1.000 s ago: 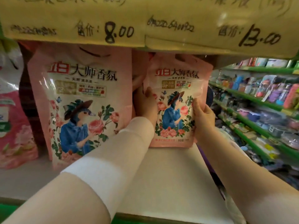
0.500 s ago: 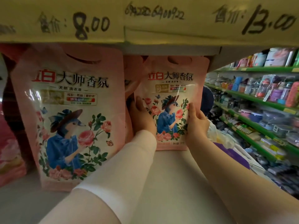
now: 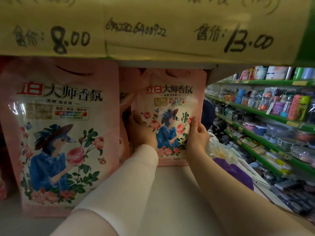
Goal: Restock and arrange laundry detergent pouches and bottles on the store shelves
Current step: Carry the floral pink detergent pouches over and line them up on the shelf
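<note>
— Since both hands are on it, what step would you call this?

— Seating a pouch, I'd say. The left hand [image 3: 142, 132] holds the left edge of the small pink pouch [image 3: 172, 99], and the right hand [image 3: 197, 138] pinches its right edge with the thumb across the front and the fingers curled behind. The pouch stands upright in the centre of the frame, its base on the white shelf board [image 3: 170, 193] and its top just under the shelf above.

— And the next move?

— Probably squaring it face-out and pressing it back into line before letting go. It is soft, so it may slump if it is released while leaning.

— How many are there?

— Three pink pouches can be counted. One is the held pouch. A large pouch [image 3: 59, 133] fills the left of the frame, nearer the front edge. A third pouch [image 3: 125, 99] shows as a strip between them, mostly hidden. I see no detergent bottles on this shelf. Two handwritten price cards hang across the top, the 8.00 card [image 3: 51, 36] at upper left and the 13.00 card [image 3: 221, 36] at upper right.

— Anything further out?

— Green shelves [image 3: 255, 113] of mixed goods run down the right side, too blurred to count.
</note>
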Available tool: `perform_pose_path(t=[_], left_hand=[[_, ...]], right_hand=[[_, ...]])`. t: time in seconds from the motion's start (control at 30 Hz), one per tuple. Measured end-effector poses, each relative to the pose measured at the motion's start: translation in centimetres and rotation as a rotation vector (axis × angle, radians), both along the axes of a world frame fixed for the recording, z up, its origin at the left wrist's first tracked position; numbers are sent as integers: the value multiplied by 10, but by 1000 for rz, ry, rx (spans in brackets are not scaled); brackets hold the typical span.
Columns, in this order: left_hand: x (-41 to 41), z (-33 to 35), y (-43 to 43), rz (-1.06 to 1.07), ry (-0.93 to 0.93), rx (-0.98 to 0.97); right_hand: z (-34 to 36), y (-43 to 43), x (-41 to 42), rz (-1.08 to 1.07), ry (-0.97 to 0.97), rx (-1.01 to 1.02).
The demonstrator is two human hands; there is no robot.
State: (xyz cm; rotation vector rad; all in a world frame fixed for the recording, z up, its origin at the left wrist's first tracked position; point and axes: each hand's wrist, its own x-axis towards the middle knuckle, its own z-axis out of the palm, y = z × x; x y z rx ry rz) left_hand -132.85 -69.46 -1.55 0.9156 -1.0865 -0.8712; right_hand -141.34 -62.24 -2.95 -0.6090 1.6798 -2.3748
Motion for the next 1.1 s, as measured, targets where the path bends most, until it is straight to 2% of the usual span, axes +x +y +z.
perform_pose_path(t=[0.17, 0.3, 0.4, 0.53, 0.63, 0.8, 1.0, 1.1], left_hand=[[1, 13, 21, 86, -3, 82], [2, 24, 36, 60, 110, 82], [3, 22, 55, 78, -49, 36], [5, 12, 75, -128, -234, 197], [18, 10, 98, -217, -252, 291], [44, 15, 130, -341, -339, 228], [91, 22, 161, -440, -382, 106], [116, 16, 170, -501, -303, 192]], right_hand=[[0, 2, 0, -10, -63, 98], [7, 7, 11, -18, -148, 118], [11, 14, 25, -117, -146, 228], [14, 31, 41, -184, -170, 330], [18, 51, 50, -211, -164, 382], [26, 87, 71, -137, -67, 389], [20, 118, 125, -121, -141, 237], [12, 131, 157, -123, -138, 268]])
